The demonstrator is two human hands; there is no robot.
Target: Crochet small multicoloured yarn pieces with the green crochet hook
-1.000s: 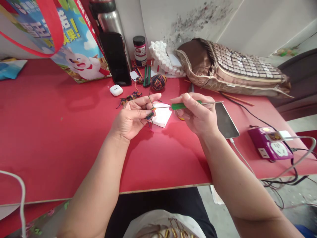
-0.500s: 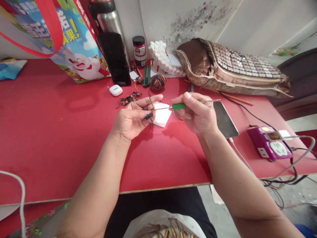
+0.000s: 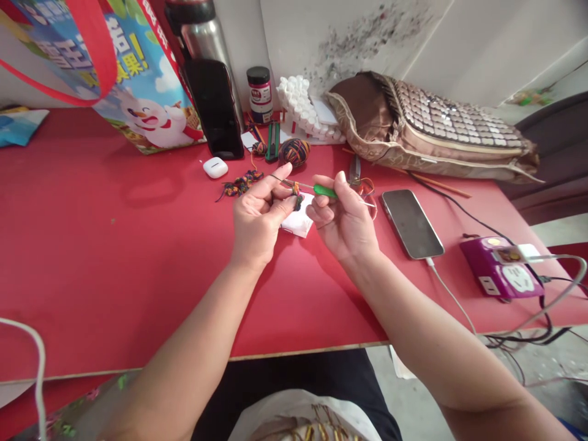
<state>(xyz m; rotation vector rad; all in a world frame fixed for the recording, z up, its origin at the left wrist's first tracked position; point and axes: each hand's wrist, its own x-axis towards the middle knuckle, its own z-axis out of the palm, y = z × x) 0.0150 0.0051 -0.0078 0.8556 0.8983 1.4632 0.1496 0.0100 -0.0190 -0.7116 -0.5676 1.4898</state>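
Note:
My left hand (image 3: 261, 217) pinches a small multicoloured crochet piece (image 3: 297, 201) between thumb and fingers, and a dark strand of yarn runs over its raised forefinger. Closed round the green handle of a crochet hook (image 3: 325, 191) is my right hand (image 3: 345, 214). The hook's thin metal shaft reaches left to the crochet piece; its other metal end sticks out on the right. Beneath the hands lies a folded white paper (image 3: 301, 223). A longer crocheted strip (image 3: 243, 182) rests beyond my left hand, and a yarn ball (image 3: 294, 152) sits farther back.
On the red table (image 3: 114, 257) stand a colourful bag (image 3: 151, 104), a phone (image 3: 215, 110) against a steel flask (image 3: 202, 37), and a jar (image 3: 260, 95). Pliers (image 3: 355, 168), a charging phone (image 3: 412, 223) and a purple power strip (image 3: 500, 266) lie right. A cushion (image 3: 441, 131) lies behind.
My left hand has moved right with the crochet piece and turned. My right hand has shifted left with the hook, uncovering the charging phone and some orange-red yarn.

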